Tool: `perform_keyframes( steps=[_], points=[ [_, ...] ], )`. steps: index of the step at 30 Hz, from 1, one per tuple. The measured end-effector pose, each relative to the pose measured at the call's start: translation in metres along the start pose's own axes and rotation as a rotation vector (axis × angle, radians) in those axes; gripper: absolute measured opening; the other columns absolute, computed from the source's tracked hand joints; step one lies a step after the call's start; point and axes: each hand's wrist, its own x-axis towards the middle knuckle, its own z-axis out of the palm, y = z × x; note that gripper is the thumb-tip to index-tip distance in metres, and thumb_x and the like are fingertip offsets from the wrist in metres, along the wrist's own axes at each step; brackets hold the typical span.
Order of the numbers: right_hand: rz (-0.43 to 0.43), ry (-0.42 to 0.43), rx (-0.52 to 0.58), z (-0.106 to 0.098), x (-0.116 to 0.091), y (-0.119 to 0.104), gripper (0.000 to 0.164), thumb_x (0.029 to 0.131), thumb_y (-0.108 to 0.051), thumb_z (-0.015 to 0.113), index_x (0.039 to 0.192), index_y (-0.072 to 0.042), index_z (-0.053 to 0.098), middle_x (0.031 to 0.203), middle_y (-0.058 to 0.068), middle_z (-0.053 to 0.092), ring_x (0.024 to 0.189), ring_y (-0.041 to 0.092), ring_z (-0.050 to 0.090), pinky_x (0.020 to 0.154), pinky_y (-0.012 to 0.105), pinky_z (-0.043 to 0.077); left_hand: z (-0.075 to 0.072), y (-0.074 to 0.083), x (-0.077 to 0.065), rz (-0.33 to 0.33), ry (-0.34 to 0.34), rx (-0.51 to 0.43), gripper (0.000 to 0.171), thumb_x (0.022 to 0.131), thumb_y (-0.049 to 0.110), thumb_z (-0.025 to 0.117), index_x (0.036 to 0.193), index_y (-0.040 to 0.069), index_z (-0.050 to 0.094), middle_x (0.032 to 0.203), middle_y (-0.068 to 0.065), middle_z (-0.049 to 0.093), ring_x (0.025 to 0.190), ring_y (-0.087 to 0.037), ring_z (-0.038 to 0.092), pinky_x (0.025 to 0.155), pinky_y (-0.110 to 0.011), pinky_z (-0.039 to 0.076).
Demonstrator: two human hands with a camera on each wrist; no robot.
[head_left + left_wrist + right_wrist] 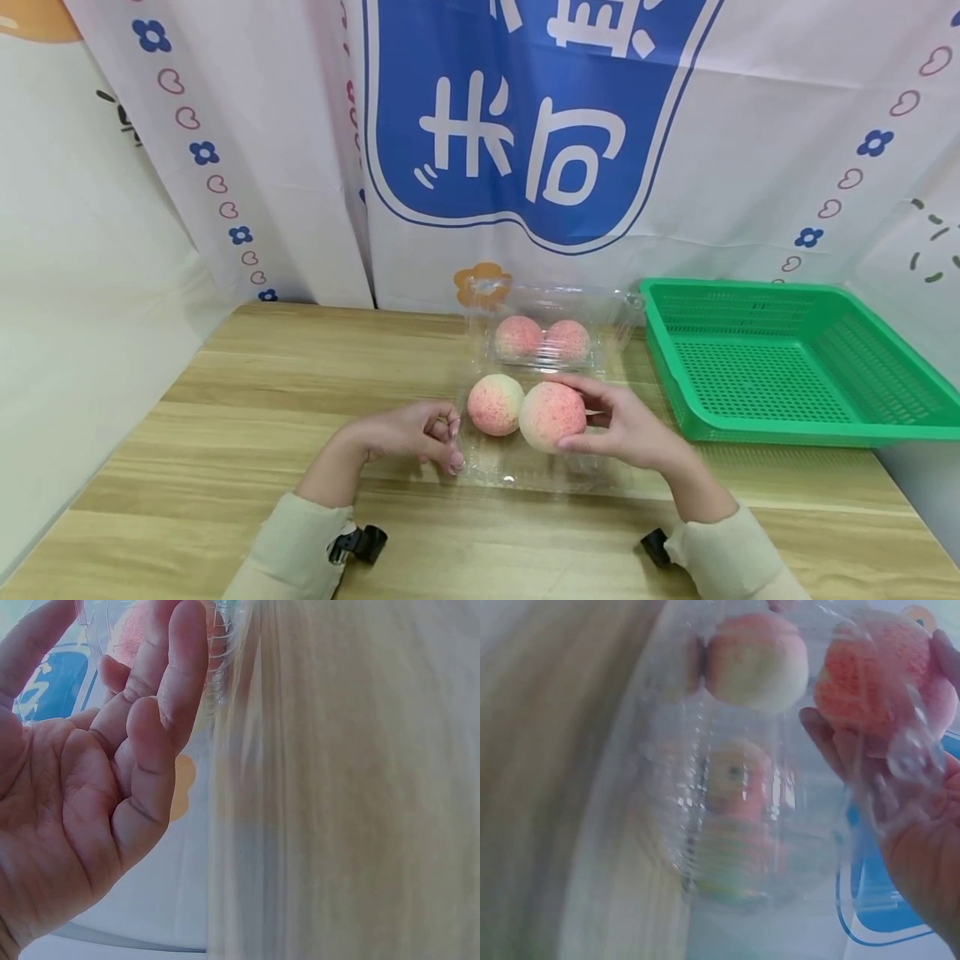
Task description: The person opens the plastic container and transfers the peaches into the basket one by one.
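My right hand (626, 425) grips a round pink-and-cream peach (553, 415) from its right side, thumb at the front and fingers behind, over the front part of a clear plastic clamshell container (517, 477). Just left of it, a second peach (496, 405) sits in the container. Two more peaches, a left one (519, 337) and a right one (567, 342), show through clear plastic in the back part. My left hand (416, 435) pinches the container's front left edge between thumb and fingers. In the right wrist view, clear plastic partly covers the held peach (885, 675).
A green plastic basket (678, 367) with mesh walls stands to the right of the container. The wooden table (300, 358) ends at the back against a white printed cloth (300, 167) with a blue sign. Black wrist cameras sit at both sleeves.
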Motion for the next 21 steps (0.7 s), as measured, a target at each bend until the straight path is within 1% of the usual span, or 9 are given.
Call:
perform_keyframes(
  steps=[3,8,10,12,15,17,19,21],
  points=[
    [-0.051,0.020,0.020,-0.006,-0.002,-0.003,0.071,0.080,-0.003,0.081,0.142,0.003,0.048,0.137,0.026,0.055,0.107,0.006,0.065,0.086,0.027,0.059,0.000,0.000,0.000,-0.002,0.001,-0.006,0.027,0.091,0.010,0.070,0.098,0.005,0.044,0.084,0.000,0.072,0.078,-0.015,0.071,0.057,-0.021,0.045],
    [-0.101,0.047,0.029,-0.015,-0.004,-0.005,0.071,0.080,0.002,0.079,0.143,0.003,0.047,0.136,0.027,0.055,0.105,0.007,0.066,0.083,0.028,0.060,0.000,0.000,-0.001,-0.004,0.002,-0.002,0.027,0.090,0.010,0.070,0.098,0.005,0.045,0.084,0.000,0.072,0.078,-0.015,0.070,0.058,-0.022,0.045],
    [-0.114,0.060,0.022,-0.018,-0.005,-0.005,0.071,0.080,0.004,0.079,0.144,0.001,0.047,0.137,0.024,0.055,0.106,0.008,0.066,0.083,0.029,0.060,-0.001,0.000,-0.001,-0.005,0.005,0.003,0.027,0.090,0.011,0.070,0.098,0.006,0.045,0.084,0.000,0.072,0.078,-0.016,0.070,0.058,-0.022,0.045],
    [-0.122,0.082,0.008,-0.020,-0.006,-0.007,0.071,0.079,0.004,0.079,0.143,0.001,0.048,0.136,0.015,0.057,0.105,0.008,0.066,0.083,0.028,0.060,-0.001,0.000,-0.001,-0.007,0.006,0.005,0.027,0.090,0.011,0.071,0.097,0.006,0.045,0.084,0.000,0.072,0.078,-0.016,0.071,0.058,-0.022,0.045],
    [-0.133,0.111,-0.014,-0.023,-0.008,-0.008,0.070,0.078,0.006,0.079,0.142,0.002,0.048,0.134,-0.005,0.058,0.104,0.006,0.066,0.082,0.026,0.060,-0.001,0.001,-0.002,-0.007,0.005,0.003,0.027,0.090,0.011,0.071,0.098,0.005,0.045,0.084,0.000,0.072,0.078,-0.016,0.070,0.058,-0.022,0.045],
    [-0.150,0.129,-0.025,-0.026,-0.010,-0.009,0.070,0.078,0.007,0.079,0.141,0.003,0.049,0.131,-0.015,0.058,0.103,0.005,0.066,0.081,0.025,0.060,-0.001,0.001,-0.002,-0.007,0.002,0.000,0.028,0.090,0.011,0.071,0.098,0.005,0.045,0.084,0.000,0.071,0.078,-0.017,0.070,0.058,-0.022,0.045],
    [-0.172,0.139,-0.029,-0.028,-0.011,-0.010,0.071,0.077,0.009,0.079,0.141,0.004,0.048,0.131,-0.019,0.057,0.103,0.005,0.067,0.079,0.026,0.060,-0.001,0.002,-0.003,-0.006,-0.001,0.001,0.027,0.090,0.012,0.071,0.099,0.005,0.045,0.085,0.000,0.072,0.079,-0.017,0.070,0.059,-0.022,0.045],
    [-0.187,0.153,-0.034,-0.031,-0.013,-0.010,0.072,0.076,0.011,0.079,0.140,0.005,0.049,0.131,-0.020,0.058,0.103,0.005,0.067,0.079,0.025,0.060,-0.001,0.001,-0.002,-0.005,-0.005,0.003,0.027,0.091,0.012,0.070,0.099,0.005,0.045,0.085,0.000,0.072,0.079,-0.017,0.070,0.059,-0.022,0.045]
  ],
)
